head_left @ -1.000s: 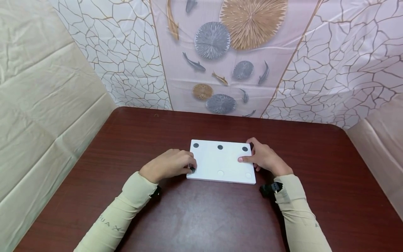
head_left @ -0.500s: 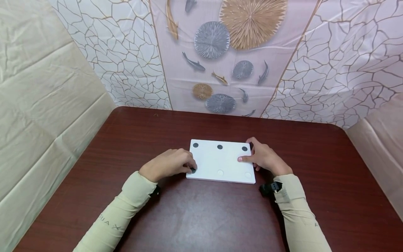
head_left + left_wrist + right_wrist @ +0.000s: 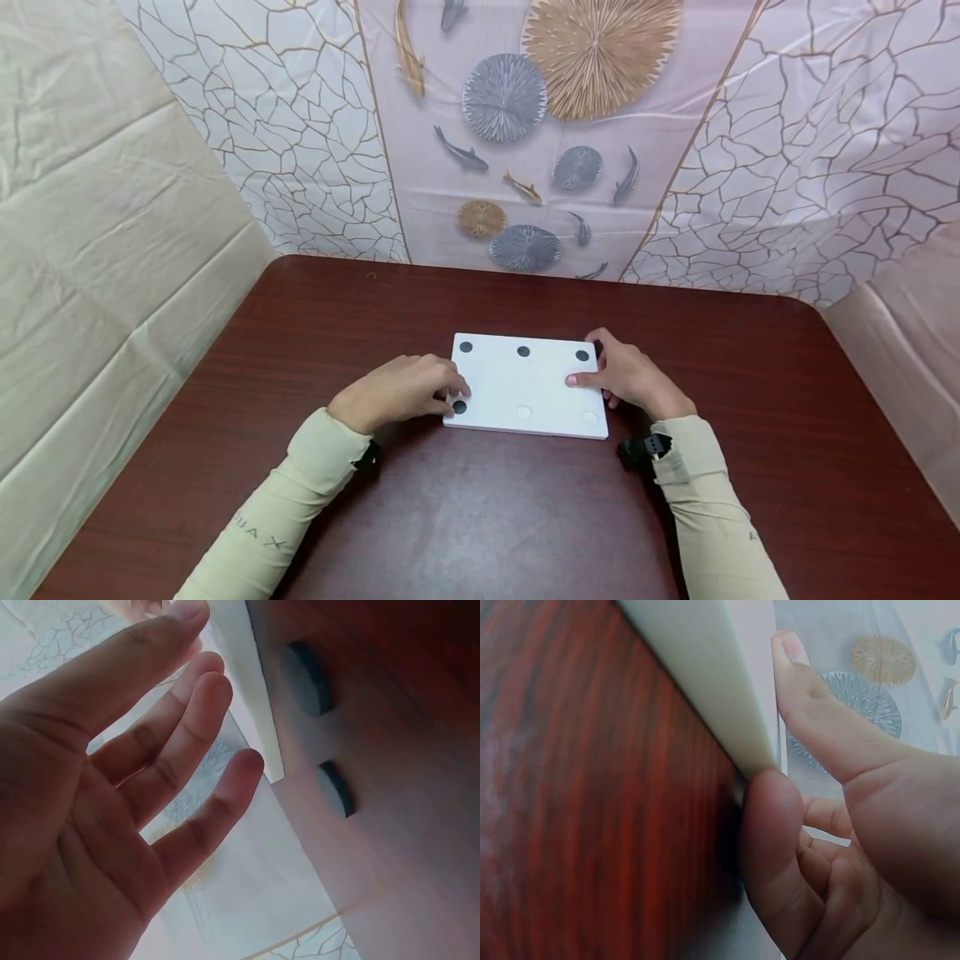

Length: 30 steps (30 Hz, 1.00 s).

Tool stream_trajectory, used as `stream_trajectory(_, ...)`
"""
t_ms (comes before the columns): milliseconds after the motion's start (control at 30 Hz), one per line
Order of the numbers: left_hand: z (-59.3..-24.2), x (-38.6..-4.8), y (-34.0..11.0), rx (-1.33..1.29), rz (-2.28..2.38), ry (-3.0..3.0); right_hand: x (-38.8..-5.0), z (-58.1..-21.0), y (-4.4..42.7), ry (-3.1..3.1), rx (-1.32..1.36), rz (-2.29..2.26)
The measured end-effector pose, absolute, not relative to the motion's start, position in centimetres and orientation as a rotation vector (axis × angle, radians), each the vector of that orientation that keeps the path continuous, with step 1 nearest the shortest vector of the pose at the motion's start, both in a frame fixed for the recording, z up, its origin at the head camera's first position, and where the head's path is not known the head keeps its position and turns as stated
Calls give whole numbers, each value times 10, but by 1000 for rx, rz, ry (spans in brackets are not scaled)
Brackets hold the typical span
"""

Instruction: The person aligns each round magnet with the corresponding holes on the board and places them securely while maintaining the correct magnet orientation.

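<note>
A white rectangular board (image 3: 525, 385) lies flat on the table, with three dark discs along its far edge and a dark disc (image 3: 460, 407) at its near left corner. The left hand (image 3: 401, 392) is at that corner, fingertips beside the disc; in the left wrist view the hand (image 3: 112, 802) has loosely bent, spread fingers and holds nothing. The right hand (image 3: 633, 379) grips the board's right edge, thumb on top; in the right wrist view the hand (image 3: 855, 825) has a finger against the board's side (image 3: 712, 690). Two pale round spots (image 3: 524, 412) mark the near side.
Two dark discs, one nearer (image 3: 306, 677) and one farther (image 3: 335, 789), lie on the tabletop beside the board in the left wrist view; the head view does not show them. Patterned cloth (image 3: 525, 167) hangs behind the brown table (image 3: 337, 300).
The left fingertips have parted slightly from the near left disc, which now shows more fully on the board. The right hand and the board have stayed in place.
</note>
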<state>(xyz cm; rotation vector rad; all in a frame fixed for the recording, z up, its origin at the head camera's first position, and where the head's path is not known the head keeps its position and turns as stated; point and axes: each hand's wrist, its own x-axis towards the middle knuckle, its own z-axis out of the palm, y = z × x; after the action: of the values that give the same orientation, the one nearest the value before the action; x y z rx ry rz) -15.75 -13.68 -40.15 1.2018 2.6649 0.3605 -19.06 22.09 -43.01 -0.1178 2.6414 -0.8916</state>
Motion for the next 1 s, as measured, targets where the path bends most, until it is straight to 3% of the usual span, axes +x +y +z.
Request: stream_trajectory(1000,-373,-166,-179,1036,431,2749,-191,-430,220,2631,-125,-898)
